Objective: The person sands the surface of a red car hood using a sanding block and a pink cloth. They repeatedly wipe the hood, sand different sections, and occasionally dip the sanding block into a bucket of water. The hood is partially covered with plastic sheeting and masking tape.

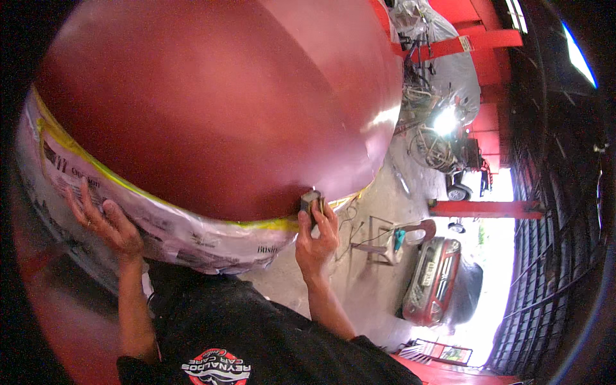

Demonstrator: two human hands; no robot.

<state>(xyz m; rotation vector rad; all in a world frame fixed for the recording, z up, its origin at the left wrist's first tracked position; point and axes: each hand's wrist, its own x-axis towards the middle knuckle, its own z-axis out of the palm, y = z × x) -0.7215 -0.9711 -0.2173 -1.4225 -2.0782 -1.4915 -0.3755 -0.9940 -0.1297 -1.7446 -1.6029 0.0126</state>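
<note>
A large dull-maroon car body panel (224, 122) curves across the upper left. Yellow masking tape (149, 200) runs along its near edge, and below that newspaper (199, 239) covers the neighbouring part. My left hand (106, 224) lies on this newspaper with its fingers spread, holding nothing. At the panel's near right edge, my right hand (319, 240) grips a small grey sanding block (310, 200) between thumb and fingers. The block is against the maroon surface, close to the tape. Its underside is hidden.
Right of the panel, a low metal stand (378, 250) with a teal tool (399, 239) stands on the concrete floor (359, 289). Beyond are a parked red car (436, 282), a red post (487, 209), bicycles (427, 144) and a grey sheet-covered shape (459, 83).
</note>
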